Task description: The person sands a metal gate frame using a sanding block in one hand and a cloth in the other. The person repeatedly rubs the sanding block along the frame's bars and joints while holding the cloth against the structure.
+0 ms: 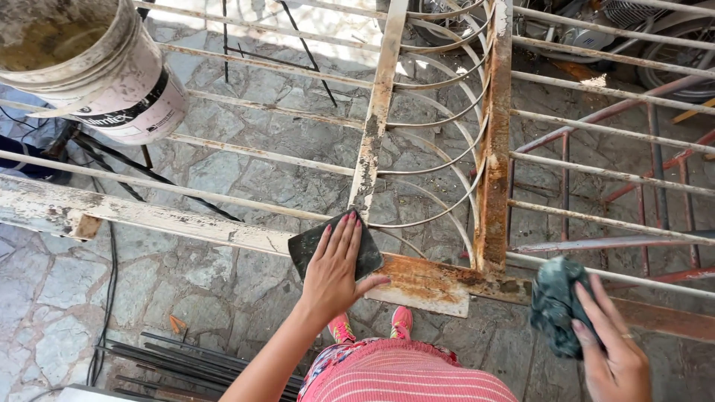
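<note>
On the near rail of the rusty, white-painted metal window grille [223,227], my left hand [335,272] lies flat with fingers spread, pressing a dark square sanding sheet [370,257] against the flaking paint. Off to the right, just below the rail's rusted corner, my right hand [614,350] grips a crumpled dark green rag [555,305]. Beyond the far left end stands a dirty white plastic bucket [97,67].

Floor [246,286]: irregular grey stone paving, pale mortar joints.
On floor, near edge, left of centre: bundle of dark metal rods [186,361], laid roughly parallel.
Beside bundle: small orange scrap [177,324].
Left side: black cable [106,298] running from far to near edge.
Near edge, centre: pink shoes [372,324], standing on stone.
Far right corner: wheel [681,63], partly visible.
Far left: dark stand legs [126,171] under white bucket [112,71], feet on paving.
</note>
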